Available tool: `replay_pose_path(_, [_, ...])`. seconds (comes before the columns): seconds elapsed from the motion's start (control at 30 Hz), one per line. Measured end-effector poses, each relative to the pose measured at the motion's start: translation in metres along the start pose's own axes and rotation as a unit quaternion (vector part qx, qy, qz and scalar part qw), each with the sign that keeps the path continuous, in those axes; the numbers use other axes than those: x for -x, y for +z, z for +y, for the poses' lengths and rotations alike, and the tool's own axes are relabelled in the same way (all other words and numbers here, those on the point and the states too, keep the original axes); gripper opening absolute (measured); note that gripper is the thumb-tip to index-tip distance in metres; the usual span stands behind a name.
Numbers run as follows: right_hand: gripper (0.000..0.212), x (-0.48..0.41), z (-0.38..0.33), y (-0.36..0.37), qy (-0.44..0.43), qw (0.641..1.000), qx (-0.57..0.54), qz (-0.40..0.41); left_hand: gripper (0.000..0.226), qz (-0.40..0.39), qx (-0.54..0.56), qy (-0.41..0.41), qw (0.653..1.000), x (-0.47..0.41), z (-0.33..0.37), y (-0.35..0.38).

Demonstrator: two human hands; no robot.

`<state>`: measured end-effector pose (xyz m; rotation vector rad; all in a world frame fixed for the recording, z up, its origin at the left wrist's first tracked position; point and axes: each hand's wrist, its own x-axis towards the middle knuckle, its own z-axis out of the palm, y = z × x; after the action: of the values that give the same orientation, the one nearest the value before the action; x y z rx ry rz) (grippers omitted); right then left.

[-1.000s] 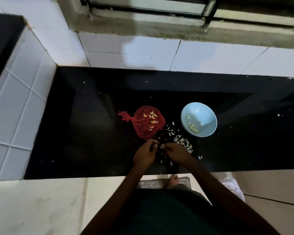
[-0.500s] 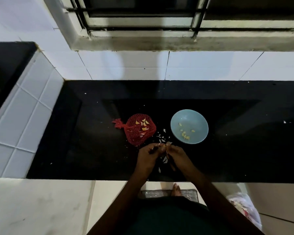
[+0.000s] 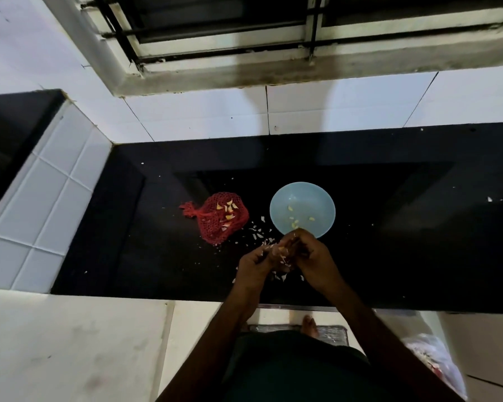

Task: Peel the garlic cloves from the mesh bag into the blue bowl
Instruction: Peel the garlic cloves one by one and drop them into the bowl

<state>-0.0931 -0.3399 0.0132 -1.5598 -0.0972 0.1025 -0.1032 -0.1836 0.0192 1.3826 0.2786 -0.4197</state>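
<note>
Toes [image 3: 310, 324] on a floor mat [image 3: 331, 333] and a plastic bag [image 3: 430, 364] on the floor at the right edge mark where a person stands at a black desk [image 3: 418, 250]. Over the near part of the desk, the left hand [image 3: 253, 264] and right hand [image 3: 317, 261] meet at the fingertips. The fingers of both hands are curled, pinching a small pale garlic clove [image 3: 280, 250] between them. How much skin is on it is too blurred to tell. Pale peel scraps [image 3: 257, 235] lie scattered on the desk under and just beyond the hands. Just past the right hand sits the blue bowl [image 3: 302, 204], its near rim partly hidden by the fingers, with a few yellowish peeled cloves [image 3: 294, 223] inside. Left of the bowl, near it but apart, the red mesh bag [image 3: 221, 224] lies slumped with its knotted end pointing left and yellowish pieces showing through the net. White wall tiles [image 3: 346, 103] rise behind the desk, below a barred window [image 3: 244, 33].
</note>
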Motion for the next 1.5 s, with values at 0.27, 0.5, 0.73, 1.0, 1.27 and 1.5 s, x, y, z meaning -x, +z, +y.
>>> replay_pose_path(0.27, [0.01, 0.001, 0.006, -0.016, -0.005, 0.999, 0.035, 0.016, 0.019, 0.043, 0.002, 0.081, 0.996, 0.01, -0.003, 0.012])
replay_pose_path(0.5, [0.013, -0.001, 0.003, -0.022, 0.042, 0.998, 0.001, -0.044, 0.007, 0.095, -0.107, 0.142, 0.98, 0.009, 0.003, 0.013])
replay_pose_path(0.73, [0.012, -0.006, -0.001, -0.009, -0.093, 0.987, 0.134, 0.005, 0.005, 0.135, -0.031, 0.146, 0.98, 0.012, 0.006, 0.031])
replay_pose_path(1.0, [0.039, -0.009, -0.001, -0.003, -0.151, 0.949, 0.273, 0.05, 0.022, 0.16, 0.11, 0.098, 0.976, 0.017, 0.006, 0.048])
replay_pose_path(1.27, [0.04, -0.005, -0.002, -0.013, -0.199, 0.903, 0.377, 0.053, 0.031, 0.09, -0.035, 0.144, 0.985, 0.017, 0.012, 0.044])
replay_pose_path(1.5, [0.027, -0.01, -0.007, -0.012, -0.218, 0.882, 0.411, 0.072, 0.019, 0.106, -0.081, 0.135, 0.982, 0.014, 0.015, 0.045])
